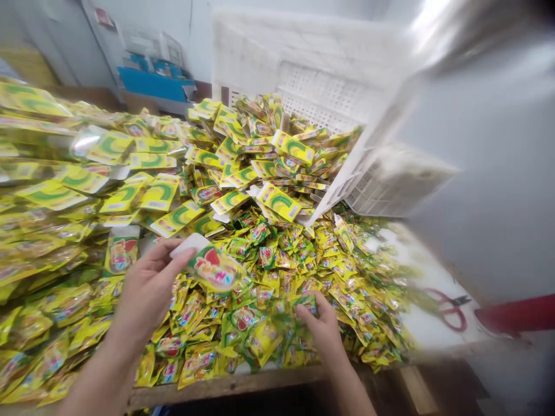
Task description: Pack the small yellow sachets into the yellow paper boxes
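Note:
At centre left, my left hand point(150, 283) pinches a small flat yellow-and-green carton point(215, 270) by its white end flap. The carton is tilted, and its front shows a watermelon print. Lower and to the right, my right hand point(321, 329) has its thumb and fingers closed on a small green sachet point(306, 301) at the edge of the heap. Loose yellow and green sachets point(347, 283) lie beneath and around both hands. Beyond them, similar cartons point(280, 202) are piled up, several with white flaps sticking out.
A white perforated crate point(303, 52) lies tipped behind the cartons, with a smaller white basket point(390, 179) at its right. Red-handled scissors point(451, 312) rest on the white tabletop point(420, 277), near a red object point(520, 315). Blue equipment point(151, 84) stands at the back. The table's wooden edge point(243, 382) runs in front.

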Available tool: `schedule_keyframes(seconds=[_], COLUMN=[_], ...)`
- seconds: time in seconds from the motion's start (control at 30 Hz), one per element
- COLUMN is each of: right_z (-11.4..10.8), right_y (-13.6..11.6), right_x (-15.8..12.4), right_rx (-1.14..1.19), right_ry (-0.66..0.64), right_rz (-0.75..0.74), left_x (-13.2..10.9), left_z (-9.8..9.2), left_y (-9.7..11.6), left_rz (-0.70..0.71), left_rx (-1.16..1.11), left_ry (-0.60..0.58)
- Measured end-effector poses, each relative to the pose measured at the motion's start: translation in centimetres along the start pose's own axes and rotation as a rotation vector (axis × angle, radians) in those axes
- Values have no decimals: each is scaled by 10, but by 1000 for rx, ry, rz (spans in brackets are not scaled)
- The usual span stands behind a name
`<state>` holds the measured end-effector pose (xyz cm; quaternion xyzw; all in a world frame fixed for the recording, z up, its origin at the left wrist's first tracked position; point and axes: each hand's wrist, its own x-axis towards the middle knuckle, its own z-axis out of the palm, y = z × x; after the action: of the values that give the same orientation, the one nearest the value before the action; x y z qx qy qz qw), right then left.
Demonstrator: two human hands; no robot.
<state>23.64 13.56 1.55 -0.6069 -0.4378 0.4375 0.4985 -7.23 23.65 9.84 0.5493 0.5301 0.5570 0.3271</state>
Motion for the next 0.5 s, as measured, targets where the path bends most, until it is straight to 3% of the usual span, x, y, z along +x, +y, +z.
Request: schedule_keyframes(seconds=[0.07, 0.13, 0.17, 0.23, 0.33, 0.43, 0.5], right_z=[6, 18, 27, 47, 76, 89, 89], right_y=[-14, -32, -40, -51, -48, -38, -37], right_x=[-3, -8, -11, -16, -18, -17, -16], right_rx=[149, 226, 236, 197, 26, -137, -222], right_ry=[-7, -39, -65, -117, -156, -175, -268], right_rz=[51, 10, -39, -177, -415, -554, -609], left_x=[-14, -34, -45, -67, -93, -111, -121], left_z=[-3, 4, 11, 26, 38, 31, 22], left_y=[10, 10, 6, -4, -19, -27, -33], left_rz=[-24, 7, 26, 7, -110, -190, -221], left_rx=[129, 302, 352, 351, 225, 104, 48], left_ry=[-274, -562, -636, -638, -517, -488, -508])
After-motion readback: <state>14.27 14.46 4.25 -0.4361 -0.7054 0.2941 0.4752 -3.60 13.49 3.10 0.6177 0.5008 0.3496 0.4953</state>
